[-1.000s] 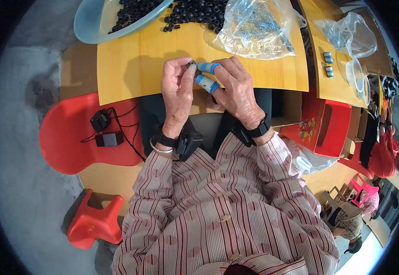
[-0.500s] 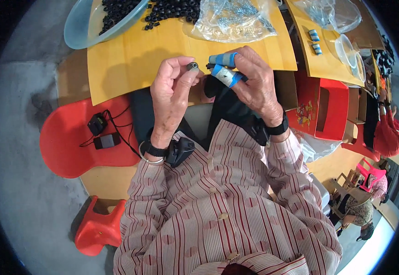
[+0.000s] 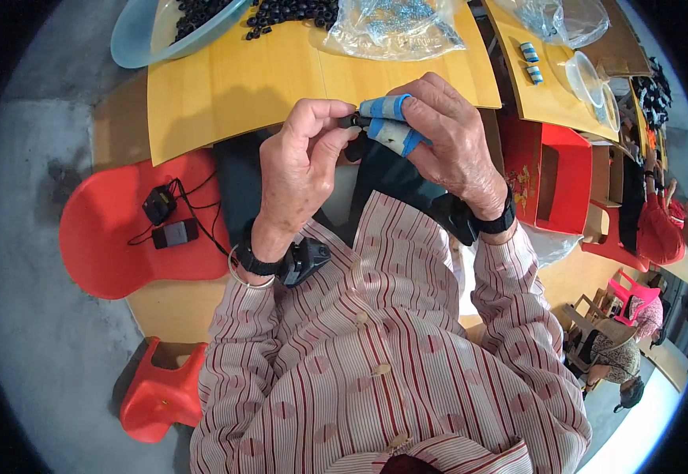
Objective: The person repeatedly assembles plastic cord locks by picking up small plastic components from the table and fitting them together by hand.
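My left hand [image 3: 300,162] pinches a small black ring-shaped part [image 3: 348,122] between thumb and forefinger. Opposite it, my right hand [image 3: 454,146] has a thumb and a finger wrapped in blue-and-white covers [image 3: 390,136]. Those wrapped tips close on a small dark piece that meets the ring-shaped part; its shape is mostly hidden. Both hands meet just over the near edge of the yellow table [image 3: 241,99]. Loose black parts [image 3: 293,12] of a similar kind lie heaped at the far side.
A translucent basin [image 3: 135,43] holds more black parts. Beside the heap lies a clear plastic bag [image 3: 395,43] of small metallic bits. Left of me, a red chair [image 3: 95,253] carries black adapters with cords [image 3: 174,235]. A red box [image 3: 565,178] stands right; people sit farther off.
My left hand has moved right, bringing the ring-shaped part against the piece in my right hand; a gap showed between them before. The whole view has shifted slightly.
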Demonstrator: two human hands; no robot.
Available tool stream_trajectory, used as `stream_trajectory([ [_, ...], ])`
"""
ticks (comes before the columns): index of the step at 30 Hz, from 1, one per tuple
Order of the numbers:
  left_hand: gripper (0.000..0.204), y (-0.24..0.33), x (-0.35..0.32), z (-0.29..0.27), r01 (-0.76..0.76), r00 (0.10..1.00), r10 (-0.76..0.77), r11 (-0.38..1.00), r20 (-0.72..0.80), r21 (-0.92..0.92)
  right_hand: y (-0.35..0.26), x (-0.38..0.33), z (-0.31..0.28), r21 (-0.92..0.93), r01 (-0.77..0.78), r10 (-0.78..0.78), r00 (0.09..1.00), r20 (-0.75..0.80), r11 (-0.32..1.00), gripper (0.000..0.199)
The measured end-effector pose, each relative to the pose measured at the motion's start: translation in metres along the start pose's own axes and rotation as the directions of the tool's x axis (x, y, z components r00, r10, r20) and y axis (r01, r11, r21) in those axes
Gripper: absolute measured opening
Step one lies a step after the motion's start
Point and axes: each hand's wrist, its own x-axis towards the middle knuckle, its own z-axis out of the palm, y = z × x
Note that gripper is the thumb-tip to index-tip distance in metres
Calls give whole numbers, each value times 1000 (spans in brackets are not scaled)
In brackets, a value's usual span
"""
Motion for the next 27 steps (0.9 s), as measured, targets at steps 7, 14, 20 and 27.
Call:
stream_trajectory([
  [7, 18, 2, 1, -2, -98, 995, 96, 983, 20, 155, 1, -1, -2, -33, 52, -51, 999, 3, 998, 26],
  [14, 18, 8, 1, 0, -115, 993, 112, 972, 25, 204, -1, -4, 1, -6, 25, -26, 999, -22, 1000, 25],
  [20, 17, 10, -1, -1, -105, 994, 99, 977, 42, 184, -1, -7, 2, 23, 20, -19, 999, -29, 1000, 23],
  [27, 18, 7, -3, -1, -151, 987, 134, 961, 88, 231, -3, -15, 8, 78, -28, 33, 997, -66, 997, 23],
])
